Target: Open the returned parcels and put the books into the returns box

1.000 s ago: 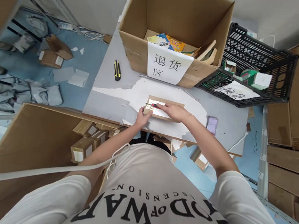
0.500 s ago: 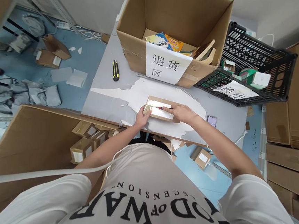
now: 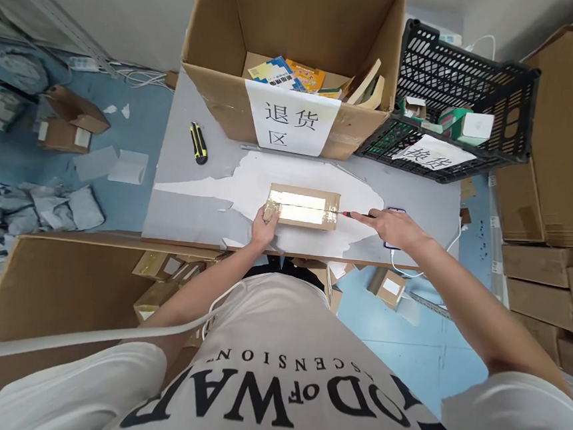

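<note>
A small taped cardboard box [image 3: 328, 222] with a white label lies on the worktable. My left hand [image 3: 264, 228] is closed on its left end, thumb on top. My right hand [image 3: 396, 228] grips a slim knife-like tool [image 3: 359, 216] with a black and red handle, index finger stretched along it. The tool's thin tip is at the box's right edge. A dark line runs lengthwise across the label and tape. Partly hidden under my right hand lies a phone [image 3: 391, 245].
A large open carton [image 3: 220, 109] holding books and a black plastic crate [image 3: 513, 121] stand along the back. A yellow-black box cutter [image 3: 198, 144] lies at left. Below the table's front edge sits a big open carton [image 3: 59, 289]. Stacked boxes [image 3: 538, 264] are at right.
My right hand has drawn the tool rightward along the box, from near its left part to its right edge. The box now lies straighter, and the camera view has shifted.
</note>
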Demonstrator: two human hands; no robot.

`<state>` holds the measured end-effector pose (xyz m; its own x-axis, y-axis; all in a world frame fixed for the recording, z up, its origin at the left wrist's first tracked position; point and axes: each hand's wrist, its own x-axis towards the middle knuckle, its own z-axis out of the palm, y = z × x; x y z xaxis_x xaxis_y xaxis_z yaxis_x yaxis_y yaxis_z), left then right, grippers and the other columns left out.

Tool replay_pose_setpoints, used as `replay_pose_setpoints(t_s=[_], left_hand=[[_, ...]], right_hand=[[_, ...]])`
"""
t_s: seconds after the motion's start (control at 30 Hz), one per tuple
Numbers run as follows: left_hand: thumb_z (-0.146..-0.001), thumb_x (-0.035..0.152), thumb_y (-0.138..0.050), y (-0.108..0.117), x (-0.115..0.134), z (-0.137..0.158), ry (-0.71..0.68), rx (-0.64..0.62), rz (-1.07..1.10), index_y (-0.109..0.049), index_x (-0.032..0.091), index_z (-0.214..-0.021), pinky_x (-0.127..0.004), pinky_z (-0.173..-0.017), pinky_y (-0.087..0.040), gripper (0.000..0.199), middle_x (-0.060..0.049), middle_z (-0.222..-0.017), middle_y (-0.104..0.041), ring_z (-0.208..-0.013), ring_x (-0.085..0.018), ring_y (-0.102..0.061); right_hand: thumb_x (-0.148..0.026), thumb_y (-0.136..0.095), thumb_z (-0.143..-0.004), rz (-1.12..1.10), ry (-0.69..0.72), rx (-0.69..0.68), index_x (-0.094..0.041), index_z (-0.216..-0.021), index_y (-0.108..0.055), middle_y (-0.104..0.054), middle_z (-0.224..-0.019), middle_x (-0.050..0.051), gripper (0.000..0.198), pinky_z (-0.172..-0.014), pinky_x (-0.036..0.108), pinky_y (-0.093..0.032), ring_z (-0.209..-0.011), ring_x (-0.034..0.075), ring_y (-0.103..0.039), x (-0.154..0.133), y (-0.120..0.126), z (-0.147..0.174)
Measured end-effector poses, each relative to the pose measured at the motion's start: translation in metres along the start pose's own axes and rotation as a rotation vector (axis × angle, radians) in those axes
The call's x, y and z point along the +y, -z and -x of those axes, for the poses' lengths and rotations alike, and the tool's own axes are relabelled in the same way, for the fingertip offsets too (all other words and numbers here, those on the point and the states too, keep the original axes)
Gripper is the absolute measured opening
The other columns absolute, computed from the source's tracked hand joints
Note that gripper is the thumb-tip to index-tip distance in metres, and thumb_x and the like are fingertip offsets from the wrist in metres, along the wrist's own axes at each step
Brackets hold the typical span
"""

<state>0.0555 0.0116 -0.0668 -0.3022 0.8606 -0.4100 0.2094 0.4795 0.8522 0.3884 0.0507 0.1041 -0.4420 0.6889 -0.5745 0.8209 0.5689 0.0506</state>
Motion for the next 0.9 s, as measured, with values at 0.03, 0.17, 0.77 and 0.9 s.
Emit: replay_pose_setpoints(t_s=[0.03,0.17,0.77,0.9], left_hand=[[-0.082,0.047,-0.062,0.0,0.0,0.0,0.004,-0.005,0.002,-0.056,0.022,-0.127,-0.038,-0.099,-0.046,0.051,-0.007,-0.114,-0.068,-0.108,-0.024,-0.062],[-0.081,0.048,-0.063,0.003,0.002,-0.001,0.012,-0.03,0.01,-0.05,0.023,-0.133,-0.041,-0.105,-0.042,0.059,-0.009,-0.126,-0.062,-0.118,-0.026,-0.057],[-0.046,0.07,-0.078,0.016,0.06,-0.037,-0.733,-0.423,-0.791,-0.026,0.016,-0.151,-0.066,-0.111,-0.004,0.129,-0.024,-0.157,-0.017,-0.144,-0.049,-0.002],[-0.044,0.067,-0.08,0.014,0.058,-0.04,-0.727,-0.419,-0.802,-0.025,0.015,-0.15,-0.062,-0.113,-0.007,0.131,-0.023,-0.155,-0.021,-0.143,-0.048,-0.01]], right_hand=[[-0.001,-0.039,-0.082,-0.039,-0.003,0.025,-0.046,-0.147,-0.027,-0.065,-0.103,0.007,0.08,-0.062,0.028,-0.041,-0.08,0.02,-0.063,0.003,-0.003,0.004],[-0.022,-0.037,-0.093,-0.456,-0.096,0.239,-0.036,-0.147,-0.036,-0.067,-0.106,0.007,0.056,-0.066,0.031,-0.049,-0.083,0.021,-0.063,0.009,-0.037,0.021],[-0.059,-0.051,-0.084,-1.807,-0.481,0.563,-0.026,-0.15,-0.03,-0.062,-0.095,0.004,0.076,-0.041,0.021,-0.046,-0.058,0.009,-0.051,-0.1,-0.126,-0.02],[-0.06,-0.055,-0.082,-1.796,-0.437,0.551,-0.026,-0.149,-0.033,-0.061,-0.091,0.003,0.078,-0.041,0.021,-0.045,-0.058,0.009,-0.051,-0.096,-0.13,-0.019]])
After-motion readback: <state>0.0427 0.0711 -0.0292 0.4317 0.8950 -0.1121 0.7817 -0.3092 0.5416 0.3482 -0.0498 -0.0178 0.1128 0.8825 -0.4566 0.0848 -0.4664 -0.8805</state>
